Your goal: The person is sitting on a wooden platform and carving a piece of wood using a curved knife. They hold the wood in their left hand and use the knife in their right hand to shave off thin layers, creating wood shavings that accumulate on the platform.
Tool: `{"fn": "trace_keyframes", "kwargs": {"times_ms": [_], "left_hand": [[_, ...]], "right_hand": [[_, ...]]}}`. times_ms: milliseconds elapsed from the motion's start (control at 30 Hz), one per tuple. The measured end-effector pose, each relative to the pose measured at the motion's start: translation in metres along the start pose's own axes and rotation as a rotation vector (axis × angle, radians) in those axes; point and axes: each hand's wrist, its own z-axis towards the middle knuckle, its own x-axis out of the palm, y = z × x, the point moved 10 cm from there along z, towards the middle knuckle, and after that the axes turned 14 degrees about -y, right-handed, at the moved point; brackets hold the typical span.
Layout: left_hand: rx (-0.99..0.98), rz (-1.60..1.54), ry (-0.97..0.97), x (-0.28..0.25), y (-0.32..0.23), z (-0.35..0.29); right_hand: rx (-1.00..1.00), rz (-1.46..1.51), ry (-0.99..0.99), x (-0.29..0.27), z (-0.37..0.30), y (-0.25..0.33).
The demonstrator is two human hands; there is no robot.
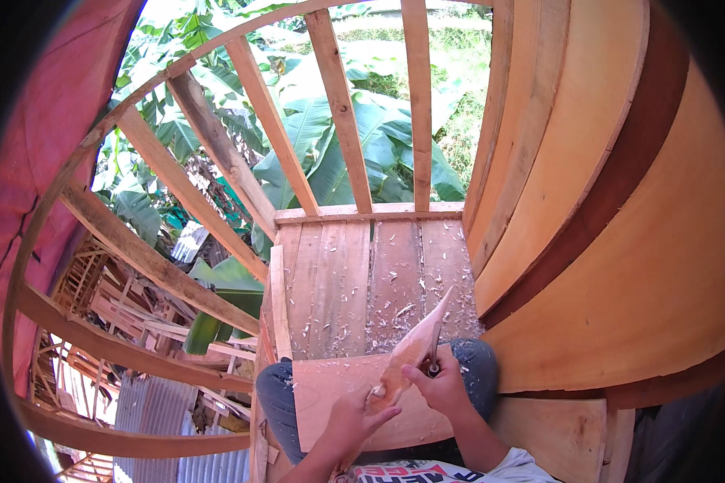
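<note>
The left hand point(353, 420) pinches the lower end of the carved wood point(411, 356), with the thumb extended toward the right hand. The right hand point(445, 385) is closed around the handle of the knife point(435, 342); its thumb rests near the wood's right edge. The grip of the right fingers below the handle is partly hidden.

The wood lies between the hands. Its pointed end is directed forward and to the right, away from both hands. The knife blade stands alongside the wood's right edge, just ahead of the right hand.

Under both hands, the board point(322, 398) spans the knees point(477, 366). Ahead of the hands, the plank floor point(304, 282) carries scattered shavings point(392, 309). Beyond the floor, slats point(340, 101) stand in a curved row, which continues around to the left of the left hand. Broad leaves point(308, 137) show between the slats. To the right of the right hand rises the wooden wall point(612, 298).
</note>
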Motion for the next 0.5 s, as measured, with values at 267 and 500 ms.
{"fn": "trace_keyframes", "kwargs": {"times_ms": [267,500], "left_hand": [[-0.051,0.029,-0.002,-0.003,0.01,-0.011],[-0.108,-0.044,0.025,0.002,0.013,-0.009]], "right_hand": [[0.034,-0.009,0.007,0.001,0.002,-0.013],[0.022,0.0,0.027,-0.001,0.004,-0.01]]}}
